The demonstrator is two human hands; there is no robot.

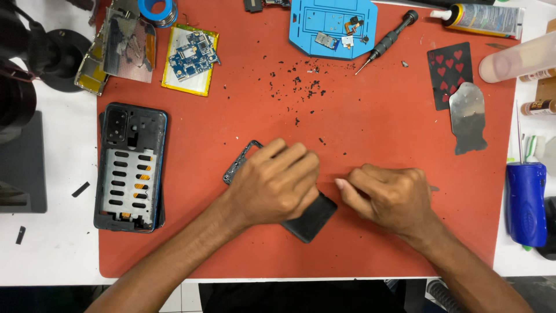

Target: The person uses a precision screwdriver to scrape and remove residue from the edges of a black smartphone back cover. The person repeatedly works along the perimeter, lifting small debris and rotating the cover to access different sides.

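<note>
So the black phone (307,219) sits low in the middle of the frame on the red mat (376,116), lying diagonal: its long axis runs from upper left, where a stripped corner pokes out past the knuckles, down to lower right, where the dark end sticks out. The left hand (275,184) is planted right on top of it, fingers curled down over the body and pressing it flat, so it's clamped on the phone more than gripping it. The right hand (389,196) is just beside the phone's lower right end, fingers bunched in a loose fist with the thumb tip pointing left at the phone's edge; can't tell if it's pinching some tiny tool or nothing at all. So the phone lies to the left of the right-hand fingers, and the left hand is the nearer one, being right on it. Room-wise, the mat is bare between the hands and its front edge, plus to the right. Black crumbs (301,81) are scattered above, well apart. A gutted phone frame (130,168) lies at the left edge of the mat, a screwdriver (387,40) and blue parts tray (333,26) up top, and a metal pry plate (468,116) over on the right.
</note>
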